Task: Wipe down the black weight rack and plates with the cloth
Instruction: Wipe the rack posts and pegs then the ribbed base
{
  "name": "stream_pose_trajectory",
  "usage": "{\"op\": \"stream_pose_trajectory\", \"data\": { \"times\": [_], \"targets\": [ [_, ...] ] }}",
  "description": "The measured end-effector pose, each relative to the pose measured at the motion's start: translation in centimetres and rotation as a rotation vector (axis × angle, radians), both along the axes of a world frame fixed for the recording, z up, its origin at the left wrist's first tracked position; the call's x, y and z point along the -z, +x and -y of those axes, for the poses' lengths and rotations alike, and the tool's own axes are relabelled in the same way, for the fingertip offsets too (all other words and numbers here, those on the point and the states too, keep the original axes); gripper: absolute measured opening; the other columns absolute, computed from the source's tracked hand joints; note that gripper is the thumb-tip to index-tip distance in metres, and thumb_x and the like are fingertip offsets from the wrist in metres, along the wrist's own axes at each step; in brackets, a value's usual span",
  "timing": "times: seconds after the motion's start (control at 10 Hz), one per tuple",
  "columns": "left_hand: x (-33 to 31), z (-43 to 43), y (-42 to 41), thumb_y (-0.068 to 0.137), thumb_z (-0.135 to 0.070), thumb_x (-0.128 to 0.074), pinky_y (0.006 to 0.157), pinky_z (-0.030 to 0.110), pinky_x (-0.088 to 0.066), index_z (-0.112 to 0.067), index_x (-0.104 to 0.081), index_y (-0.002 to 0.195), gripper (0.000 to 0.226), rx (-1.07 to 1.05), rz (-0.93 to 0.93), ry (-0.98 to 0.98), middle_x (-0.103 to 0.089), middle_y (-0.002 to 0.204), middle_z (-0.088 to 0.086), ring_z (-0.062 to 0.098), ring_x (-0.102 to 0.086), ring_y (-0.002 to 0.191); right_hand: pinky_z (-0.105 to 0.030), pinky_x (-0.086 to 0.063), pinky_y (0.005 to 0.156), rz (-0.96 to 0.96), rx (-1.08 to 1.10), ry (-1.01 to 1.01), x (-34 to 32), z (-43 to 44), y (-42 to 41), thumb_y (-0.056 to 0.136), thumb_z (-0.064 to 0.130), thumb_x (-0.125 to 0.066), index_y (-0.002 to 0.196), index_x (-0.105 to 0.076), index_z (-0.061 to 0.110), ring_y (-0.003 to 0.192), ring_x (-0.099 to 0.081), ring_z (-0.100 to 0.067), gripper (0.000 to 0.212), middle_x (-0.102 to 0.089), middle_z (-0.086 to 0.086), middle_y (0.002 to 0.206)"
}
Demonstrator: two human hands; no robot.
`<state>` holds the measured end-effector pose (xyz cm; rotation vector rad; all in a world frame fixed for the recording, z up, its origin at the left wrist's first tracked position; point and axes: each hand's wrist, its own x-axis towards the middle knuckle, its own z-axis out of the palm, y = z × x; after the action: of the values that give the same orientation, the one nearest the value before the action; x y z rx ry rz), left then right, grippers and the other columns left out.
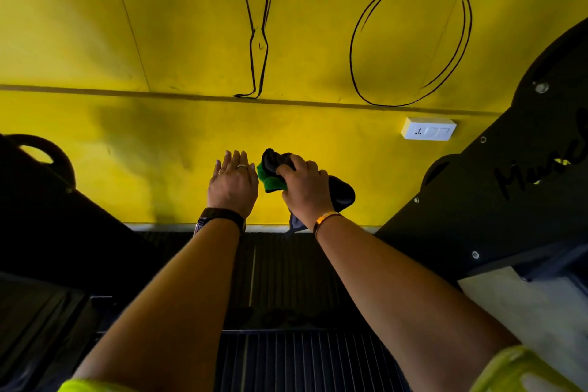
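Note:
My right hand (pixel 304 183) grips a bunched black and green cloth (pixel 272 177) in front of the yellow wall, with a loose end hanging below the wrist. Just to its left my left hand (pixel 232 183) is held out flat, fingers straight and together, holding nothing. A black weight plate (pixel 41 154) with a grip hole shows at the far left on the dark rack (pixel 54 226). Neither hand touches the rack or the plate.
A large black machine panel (pixel 509 188) with cut-out lettering rises at the right. A white socket box (pixel 428 129) is mounted on the yellow wall (pixel 159 41), which bears a line drawing. Ribbed black matting (pixel 302 356) lies below my arms.

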<state>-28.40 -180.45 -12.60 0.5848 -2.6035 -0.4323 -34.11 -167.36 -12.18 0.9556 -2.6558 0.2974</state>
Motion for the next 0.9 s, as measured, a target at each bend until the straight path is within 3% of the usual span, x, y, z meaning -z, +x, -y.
{"op": "stream_pose_trajectory", "data": {
  "times": [0.4,0.5,0.7,0.9],
  "targets": [
    [-0.1,10.0,-2.4,0.107,-0.026,-0.024,0.119,0.032,-0.004,-0.003,-0.029,0.15,0.049,0.077,0.025,-0.028,-0.026,0.158,0.013,0.021,-0.013,0.149,-0.048,-0.037,0.096,-0.038,0.124,0.002,0.0,8.9,-1.5,0.092,0.012,-0.056,0.131,-0.053,0.018,0.123,-0.041,-0.036,0.039,-0.04,-0.011,0.141],
    [0.3,11.5,-2.7,0.107,-0.026,-0.024,0.119,0.032,-0.004,-0.004,-0.028,0.15,0.05,0.085,0.033,-0.013,-0.025,0.158,0.012,0.021,-0.012,0.149,-0.05,-0.039,0.092,-0.059,0.135,-0.012,0.6,9.9,-1.7,0.088,0.01,-0.061,0.125,-0.058,0.015,0.119,-0.046,-0.039,0.038,-0.045,-0.013,0.138],
    [1.9,12.7,-4.3,0.106,-0.026,-0.024,0.119,0.03,-0.003,-0.005,-0.027,0.151,0.049,0.107,0.04,0.009,-0.024,0.159,0.011,0.021,-0.011,0.15,-0.05,-0.051,0.069,-0.113,0.14,-0.062,1.9,11.4,-3.0,0.059,0.004,-0.084,0.098,-0.069,0.012,0.092,-0.062,-0.041,0.043,-0.062,-0.017,0.115],
    [5.1,13.3,-6.4,0.106,-0.025,-0.025,0.119,0.031,-0.005,-0.003,-0.029,0.15,0.049,0.115,0.044,0.031,-0.027,0.157,0.013,0.023,-0.014,0.149,-0.047,-0.053,0.068,-0.095,0.139,-0.081,4.7,12.3,-5.5,0.053,0.005,-0.088,0.096,-0.07,0.013,0.091,-0.064,-0.039,0.048,-0.064,-0.016,0.113]
  ]
}}
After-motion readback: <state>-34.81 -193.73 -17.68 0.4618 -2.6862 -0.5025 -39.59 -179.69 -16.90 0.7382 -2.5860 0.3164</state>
